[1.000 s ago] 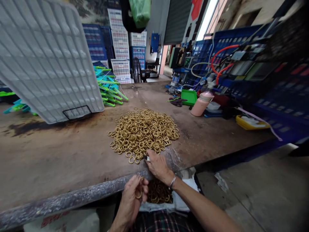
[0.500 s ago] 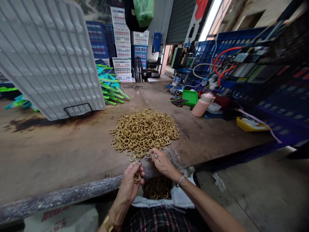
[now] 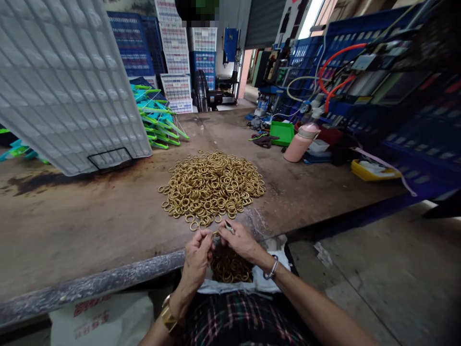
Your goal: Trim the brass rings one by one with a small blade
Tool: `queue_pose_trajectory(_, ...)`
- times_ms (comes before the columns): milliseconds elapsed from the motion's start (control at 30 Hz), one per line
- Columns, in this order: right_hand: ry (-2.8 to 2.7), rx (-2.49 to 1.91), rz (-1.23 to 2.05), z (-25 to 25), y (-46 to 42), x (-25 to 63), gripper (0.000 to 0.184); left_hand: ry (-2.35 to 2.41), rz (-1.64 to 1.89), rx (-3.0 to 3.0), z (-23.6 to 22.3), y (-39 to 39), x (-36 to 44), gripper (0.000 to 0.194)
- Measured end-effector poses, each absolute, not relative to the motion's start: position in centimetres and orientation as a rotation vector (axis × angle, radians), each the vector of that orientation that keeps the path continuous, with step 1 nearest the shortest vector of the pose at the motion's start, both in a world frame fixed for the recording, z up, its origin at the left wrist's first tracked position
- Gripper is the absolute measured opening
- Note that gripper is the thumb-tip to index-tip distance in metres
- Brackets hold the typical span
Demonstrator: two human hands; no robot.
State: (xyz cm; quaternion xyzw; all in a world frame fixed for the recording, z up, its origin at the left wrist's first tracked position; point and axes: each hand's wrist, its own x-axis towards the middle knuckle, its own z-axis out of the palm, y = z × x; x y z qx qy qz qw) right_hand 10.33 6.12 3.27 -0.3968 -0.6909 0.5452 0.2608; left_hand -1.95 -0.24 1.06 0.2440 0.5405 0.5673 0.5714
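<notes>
A heap of gold-coloured rings (image 3: pixel 216 185) lies on the worktable near its front edge. Just in front of it my two hands meet, fingertips almost touching. My left hand (image 3: pixel 197 257) is closed in a pinch at one gold ring (image 3: pixel 216 233), which shows between the hands; its palm is turned out of sight. My right hand (image 3: pixel 242 241) is closed round a small metal tool with a dark tip (image 3: pixel 229 228), its exact kind unclear, and its fingertips are at the same ring. Below both hands, more rings (image 3: pixel 232 269) fill a white-lined container (image 3: pixel 268 281) at my lap.
A large ribbed translucent panel (image 3: pixel 75 91) leans over the left of the worktable (image 3: pixel 118 221), beside green and turquoise plastic pieces (image 3: pixel 162 125). To the right are a pink bottle (image 3: pixel 301 144), a green tray (image 3: pixel 282 133) and a yellow tray (image 3: pixel 374 171). Stacked crates (image 3: pixel 175 57) stand behind.
My left hand has moved up and inward to meet my right hand at a ring. The rings seen earlier in its palm are now hidden. The view has shifted slightly.
</notes>
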Motion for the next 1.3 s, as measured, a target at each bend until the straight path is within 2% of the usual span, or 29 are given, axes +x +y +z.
queue_pose_trajectory(167, -1.947, -1.097, 1.311, 3.1, 6.0, 9.7, 0.017, 1.272, 1.253, 0.656, 1.1, -0.7, -1.7, 0.033)
queue_pose_trajectory(433, -1.868, -1.044, 1.4, 2.6, 5.9, 9.6, 0.02, 1.09, 1.27, 0.561, 1.0, -1.1, -1.7, 0.029)
queue_pose_trajectory(833, -2.475, -1.112, 0.808, 0.7, 5.1, 10.2, 0.015, 1.063, 1.338, 0.522, 0.9, -1.2, -1.8, 0.028)
queue_pose_trajectory(1300, -2.725, -1.316, 0.553, 1.3, 5.2, 9.9, 0.024, 1.158, 1.331, 0.637, -0.3, -1.8, -2.0, 0.031)
